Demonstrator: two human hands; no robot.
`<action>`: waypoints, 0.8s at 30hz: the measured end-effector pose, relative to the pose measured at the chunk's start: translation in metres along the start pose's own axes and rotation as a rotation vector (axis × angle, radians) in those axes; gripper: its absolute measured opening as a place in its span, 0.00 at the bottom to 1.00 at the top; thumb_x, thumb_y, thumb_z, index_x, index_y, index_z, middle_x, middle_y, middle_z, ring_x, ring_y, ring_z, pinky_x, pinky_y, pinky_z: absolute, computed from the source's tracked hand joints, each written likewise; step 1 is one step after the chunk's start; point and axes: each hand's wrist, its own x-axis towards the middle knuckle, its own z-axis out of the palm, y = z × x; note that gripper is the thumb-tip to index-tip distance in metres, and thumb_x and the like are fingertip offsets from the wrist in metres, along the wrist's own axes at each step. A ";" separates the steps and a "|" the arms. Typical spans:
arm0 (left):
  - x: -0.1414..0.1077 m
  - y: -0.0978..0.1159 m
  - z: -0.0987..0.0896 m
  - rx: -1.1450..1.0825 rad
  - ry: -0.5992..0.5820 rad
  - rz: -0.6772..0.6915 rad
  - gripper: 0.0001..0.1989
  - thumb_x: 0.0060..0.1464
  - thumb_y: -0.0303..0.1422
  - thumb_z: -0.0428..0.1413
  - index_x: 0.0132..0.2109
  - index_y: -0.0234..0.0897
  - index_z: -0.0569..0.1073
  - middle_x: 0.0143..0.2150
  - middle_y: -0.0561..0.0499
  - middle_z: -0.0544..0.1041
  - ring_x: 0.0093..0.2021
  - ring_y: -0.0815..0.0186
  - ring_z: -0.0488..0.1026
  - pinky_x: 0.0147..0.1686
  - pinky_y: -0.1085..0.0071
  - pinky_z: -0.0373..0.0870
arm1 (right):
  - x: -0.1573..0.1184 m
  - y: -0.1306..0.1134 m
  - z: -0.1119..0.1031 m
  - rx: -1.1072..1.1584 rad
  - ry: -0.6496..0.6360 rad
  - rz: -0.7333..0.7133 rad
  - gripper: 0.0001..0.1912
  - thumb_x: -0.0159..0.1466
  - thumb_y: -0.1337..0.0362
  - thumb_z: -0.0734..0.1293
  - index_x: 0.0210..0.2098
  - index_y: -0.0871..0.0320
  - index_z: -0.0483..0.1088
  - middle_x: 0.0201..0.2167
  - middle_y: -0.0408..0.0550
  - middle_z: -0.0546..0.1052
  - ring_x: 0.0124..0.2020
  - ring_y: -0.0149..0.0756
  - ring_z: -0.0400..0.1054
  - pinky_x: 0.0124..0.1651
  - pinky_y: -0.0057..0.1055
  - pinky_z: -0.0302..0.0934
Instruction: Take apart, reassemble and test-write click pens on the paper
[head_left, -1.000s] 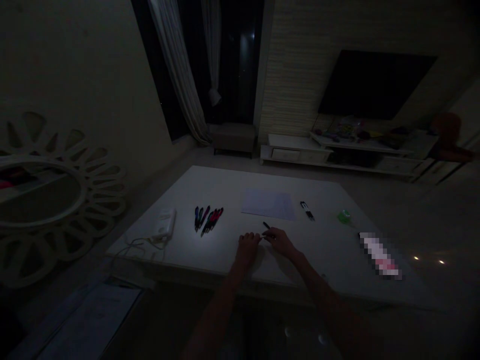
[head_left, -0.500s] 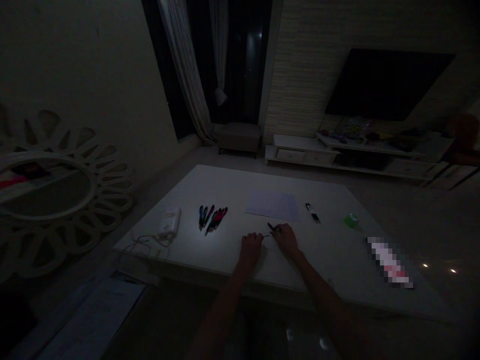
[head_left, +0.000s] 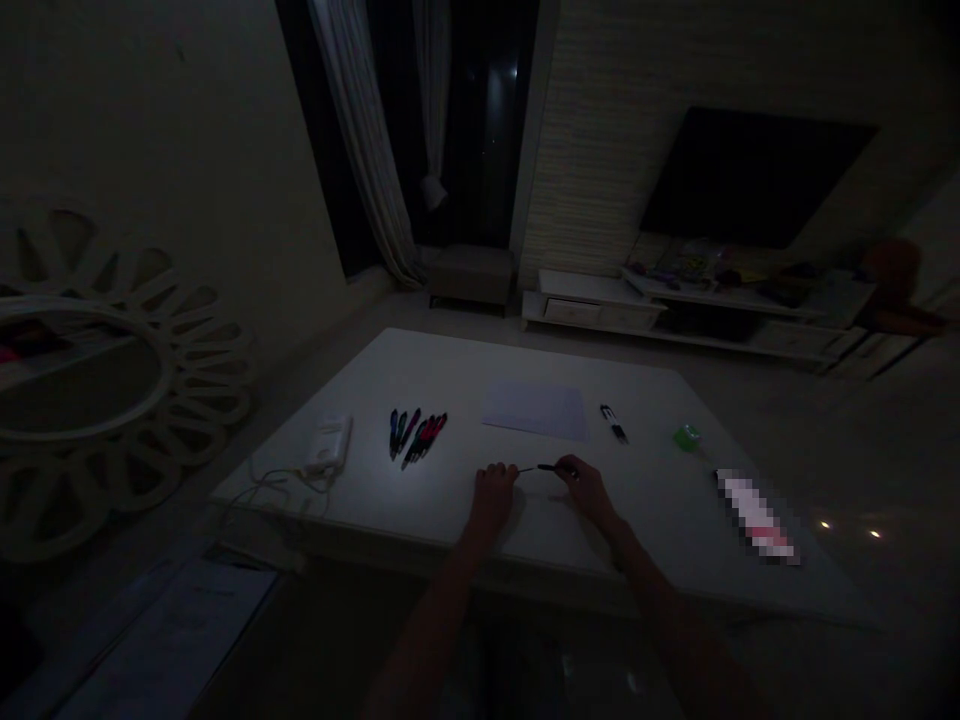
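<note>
Over the near part of a white table (head_left: 450, 360), my left hand (head_left: 495, 492) is closed on a thin rod (head_left: 527, 469), perhaps a pen refill, that sticks out to the right. My right hand (head_left: 585, 482) pinches a dark pen part (head_left: 549, 467) that points left, its tip close to the rod's end. Whether the two touch is too small to tell. Behind my hands lies a sheet of paper (head_left: 536, 410). Several coloured pens (head_left: 424, 440) lie in a group to the left, and black-and-white pens (head_left: 613, 423) lie to the right.
A white box (head_left: 328, 445) with cables stands at the table's left. On the right are a small green object (head_left: 686, 437) and a blurred-out flat item (head_left: 757, 515). Papers (head_left: 180, 630) lie below at lower left. A TV cabinet (head_left: 592, 300) stands behind.
The dark pen part in my right hand has turned from slanting to nearly level, in line with the rod. My right hand sits slightly farther from my left. The whole view has shifted a little.
</note>
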 end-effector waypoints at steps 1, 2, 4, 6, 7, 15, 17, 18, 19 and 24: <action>0.000 0.000 0.000 0.002 0.001 -0.001 0.11 0.59 0.26 0.46 0.48 0.39 0.65 0.42 0.47 0.70 0.44 0.61 0.66 0.43 0.64 0.57 | 0.001 -0.003 0.001 0.001 -0.004 -0.008 0.11 0.57 0.56 0.61 0.32 0.56 0.70 0.31 0.48 0.76 0.32 0.38 0.68 0.39 0.34 0.61; 0.000 0.000 0.000 0.003 0.004 -0.003 0.11 0.59 0.25 0.46 0.48 0.39 0.65 0.42 0.47 0.70 0.44 0.61 0.66 0.43 0.64 0.57 | 0.003 -0.005 0.001 0.002 -0.006 -0.015 0.11 0.57 0.56 0.61 0.32 0.56 0.70 0.31 0.48 0.76 0.32 0.38 0.68 0.39 0.34 0.61; 0.000 -0.001 0.000 0.003 0.003 -0.007 0.11 0.59 0.26 0.46 0.48 0.39 0.65 0.41 0.47 0.70 0.44 0.61 0.66 0.42 0.64 0.58 | 0.005 -0.007 0.002 0.002 -0.004 -0.024 0.11 0.57 0.57 0.61 0.31 0.56 0.70 0.31 0.48 0.76 0.32 0.38 0.68 0.39 0.34 0.61; 0.001 -0.001 0.001 0.004 -0.005 -0.003 0.12 0.59 0.26 0.46 0.49 0.39 0.65 0.41 0.47 0.70 0.44 0.61 0.66 0.42 0.64 0.58 | 0.006 -0.006 0.001 -0.005 0.010 -0.026 0.11 0.57 0.57 0.61 0.31 0.57 0.70 0.31 0.49 0.76 0.32 0.38 0.68 0.39 0.34 0.61; 0.001 -0.001 0.001 0.005 -0.011 -0.001 0.12 0.59 0.25 0.46 0.49 0.39 0.65 0.41 0.46 0.70 0.44 0.61 0.66 0.42 0.64 0.58 | 0.006 -0.004 0.000 -0.009 0.015 -0.030 0.11 0.56 0.57 0.61 0.31 0.57 0.70 0.31 0.49 0.76 0.32 0.38 0.68 0.39 0.34 0.61; 0.000 -0.001 0.005 0.002 0.000 -0.002 0.13 0.58 0.25 0.48 0.49 0.40 0.65 0.42 0.47 0.69 0.45 0.61 0.66 0.43 0.63 0.57 | 0.007 0.004 0.006 -0.014 -0.022 -0.068 0.10 0.56 0.58 0.62 0.32 0.56 0.71 0.32 0.48 0.76 0.32 0.37 0.68 0.39 0.34 0.62; 0.000 -0.001 0.007 -0.007 0.010 0.015 0.12 0.59 0.26 0.48 0.49 0.40 0.65 0.42 0.47 0.70 0.45 0.61 0.66 0.44 0.63 0.57 | 0.008 0.003 0.008 -0.009 -0.032 -0.088 0.10 0.56 0.58 0.62 0.32 0.57 0.71 0.32 0.48 0.76 0.33 0.37 0.69 0.39 0.34 0.62; 0.000 -0.001 0.008 -0.015 0.014 0.026 0.11 0.59 0.27 0.48 0.48 0.40 0.66 0.42 0.48 0.70 0.45 0.62 0.66 0.44 0.64 0.57 | 0.009 0.002 0.009 -0.003 -0.041 -0.096 0.10 0.56 0.58 0.63 0.32 0.57 0.71 0.32 0.48 0.76 0.33 0.37 0.69 0.39 0.34 0.62; 0.001 -0.001 0.009 -0.024 0.016 0.038 0.10 0.60 0.28 0.48 0.48 0.40 0.66 0.42 0.48 0.70 0.45 0.62 0.66 0.44 0.64 0.57 | 0.010 0.000 0.010 0.003 -0.052 -0.100 0.10 0.56 0.59 0.63 0.32 0.57 0.71 0.32 0.48 0.76 0.33 0.37 0.69 0.39 0.34 0.62; 0.003 -0.002 0.014 -0.053 -0.009 0.058 0.09 0.60 0.30 0.48 0.48 0.40 0.65 0.41 0.48 0.70 0.45 0.63 0.66 0.43 0.65 0.58 | 0.008 -0.012 0.024 0.038 -0.113 -0.120 0.09 0.55 0.59 0.64 0.31 0.57 0.73 0.30 0.47 0.77 0.32 0.35 0.70 0.38 0.33 0.63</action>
